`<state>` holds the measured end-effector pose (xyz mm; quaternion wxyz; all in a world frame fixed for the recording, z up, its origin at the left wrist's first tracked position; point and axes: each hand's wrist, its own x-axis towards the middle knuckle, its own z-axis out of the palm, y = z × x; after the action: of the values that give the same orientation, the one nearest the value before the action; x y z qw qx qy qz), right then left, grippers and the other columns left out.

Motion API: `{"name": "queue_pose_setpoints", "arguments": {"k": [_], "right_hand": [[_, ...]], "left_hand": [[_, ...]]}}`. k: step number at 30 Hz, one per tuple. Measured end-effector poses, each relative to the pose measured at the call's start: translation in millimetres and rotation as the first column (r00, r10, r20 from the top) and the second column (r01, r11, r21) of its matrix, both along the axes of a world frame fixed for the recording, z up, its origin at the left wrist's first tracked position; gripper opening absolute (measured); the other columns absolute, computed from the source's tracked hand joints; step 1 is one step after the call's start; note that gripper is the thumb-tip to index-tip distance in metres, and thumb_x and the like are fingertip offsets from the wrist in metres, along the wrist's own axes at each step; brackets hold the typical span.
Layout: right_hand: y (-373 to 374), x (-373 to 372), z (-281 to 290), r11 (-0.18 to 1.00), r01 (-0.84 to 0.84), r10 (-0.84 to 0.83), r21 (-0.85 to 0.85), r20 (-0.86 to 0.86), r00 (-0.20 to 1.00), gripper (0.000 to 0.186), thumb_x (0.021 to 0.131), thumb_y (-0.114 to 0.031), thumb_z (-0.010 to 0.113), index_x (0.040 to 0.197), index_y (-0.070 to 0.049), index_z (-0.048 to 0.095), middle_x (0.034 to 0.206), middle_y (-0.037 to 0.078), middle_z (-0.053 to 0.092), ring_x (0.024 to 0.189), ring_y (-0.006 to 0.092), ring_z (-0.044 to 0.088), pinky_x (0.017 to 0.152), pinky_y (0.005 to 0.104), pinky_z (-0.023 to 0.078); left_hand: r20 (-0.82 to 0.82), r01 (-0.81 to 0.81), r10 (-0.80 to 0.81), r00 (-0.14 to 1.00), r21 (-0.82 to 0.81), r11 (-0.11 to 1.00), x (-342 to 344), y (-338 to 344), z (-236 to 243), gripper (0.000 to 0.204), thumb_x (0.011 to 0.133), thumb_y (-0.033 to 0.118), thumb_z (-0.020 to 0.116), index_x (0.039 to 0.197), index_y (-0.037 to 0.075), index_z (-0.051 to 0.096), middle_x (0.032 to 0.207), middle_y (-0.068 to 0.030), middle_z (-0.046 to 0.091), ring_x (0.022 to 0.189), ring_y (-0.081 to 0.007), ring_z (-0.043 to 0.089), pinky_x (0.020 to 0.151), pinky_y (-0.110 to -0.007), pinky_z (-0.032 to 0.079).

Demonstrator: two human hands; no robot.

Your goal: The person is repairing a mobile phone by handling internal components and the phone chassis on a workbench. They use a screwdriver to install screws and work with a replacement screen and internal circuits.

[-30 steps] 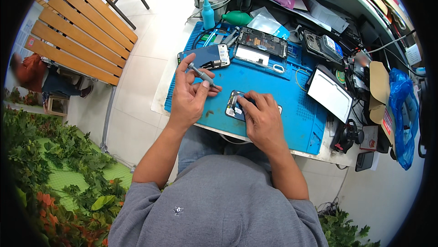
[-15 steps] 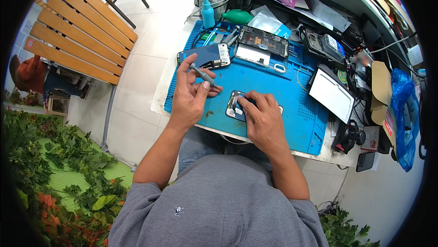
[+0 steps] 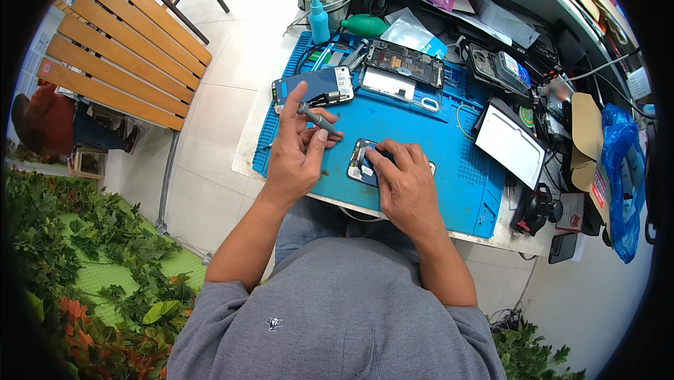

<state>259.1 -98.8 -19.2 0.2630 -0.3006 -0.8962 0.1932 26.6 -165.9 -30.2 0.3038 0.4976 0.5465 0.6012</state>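
Observation:
My left hand [image 3: 295, 159] holds a grey screwdriver [image 3: 316, 118] at a slant, with its index finger raised. Below and right of it, a small phone screen assembly [image 3: 357, 168] with flex cables lies on the blue mat [image 3: 456, 197]. My right hand [image 3: 406, 187] is curled over this assembly, fingertips on its inner parts; its thumb is mostly hidden. Behind my left hand lies another phone screen [image 3: 330, 82], dark with a white edge. An opened phone [image 3: 404, 61] with exposed innards sits farther back, beside a silver and white frame [image 3: 386, 87].
A blue squeeze bottle [image 3: 319, 22] and green air blower [image 3: 361, 25] stand at the back. A white panel [image 3: 509, 141], cardboard [image 3: 586, 134] and blue bag [image 3: 618, 176] crowd the right. Another person [image 3: 53, 117] is at left beside wooden slats [image 3: 126, 36].
My left index finger has straightened away from the screwdriver, which tilts slightly differently and sits a little to the right. My right hand has stayed on the screen assembly.

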Motion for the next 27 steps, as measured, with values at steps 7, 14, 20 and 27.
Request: {"name": "queue_pose_setpoints", "arguments": {"k": [7, 14, 20, 27], "right_hand": [[0.5, 0.2, -0.6, 1.000, -0.003, 0.003, -0.001, -0.003, 1.000, 0.042, 0.096, 0.000, 0.074, 0.137, -0.006, 0.080, 0.135, 0.010, 0.071, 0.121, 0.0317, 0.064, 0.100, 0.0466, 0.052], [-0.3, 0.3, 0.4, 1.000, -0.002, 0.002, 0.000, -0.005, 1.000, 0.042, 0.096, 0.001, 0.074, 0.137, -0.005, 0.080, 0.135, 0.010, 0.072, 0.121, 0.0314, 0.064, 0.100, 0.0460, 0.052], [1.2, 2.9, 0.1, 1.000, 0.015, -0.015, -0.007, -0.097, 0.995, 0.041, 0.095, 0.004, 0.074, 0.135, -0.001, 0.077, 0.130, 0.014, 0.074, 0.117, 0.0345, 0.067, 0.100, 0.0475, 0.055], [24.7, 6.1, 13.8, 0.998, 0.051, -0.051, -0.024, -0.036, 0.998, 0.040, 0.095, 0.006, 0.071, 0.134, 0.001, 0.076, 0.126, 0.018, 0.076, 0.117, 0.0362, 0.069, 0.100, 0.0476, 0.058]], "left_hand": [[0.016, 0.009, -0.009, 1.000, -0.009, 1.000, -1.0, 1.6, -2.1, 0.081, 0.115, -0.004, 0.057, 0.183, 0.012, 0.015, 0.135, -0.0179, 0.069, 0.110, -0.0268, 0.082, 0.095, -0.034, 0.069], [0.021, -0.009, 0.009, 1.000, -0.019, 1.000, 1.0, 1.5, 1.9, 0.078, 0.116, -0.003, 0.057, 0.182, 0.011, 0.017, 0.133, -0.0179, 0.069, 0.110, -0.0272, 0.082, 0.094, -0.035, 0.070], [0.006, -0.041, 0.041, 0.999, 0.003, 0.999, 4.0, 11.1, 11.7, 0.077, 0.115, -0.001, 0.065, 0.179, 0.009, 0.024, 0.130, -0.0166, 0.069, 0.108, -0.0256, 0.082, 0.091, -0.034, 0.070], [0.000, -0.015, 0.015, 1.000, -0.011, 1.000, 21.0, 48.6, 14.5, 0.072, 0.109, 0.002, 0.078, 0.170, 0.008, 0.040, 0.114, -0.0133, 0.071, 0.095, -0.0206, 0.083, 0.081, -0.032, 0.070]]}}
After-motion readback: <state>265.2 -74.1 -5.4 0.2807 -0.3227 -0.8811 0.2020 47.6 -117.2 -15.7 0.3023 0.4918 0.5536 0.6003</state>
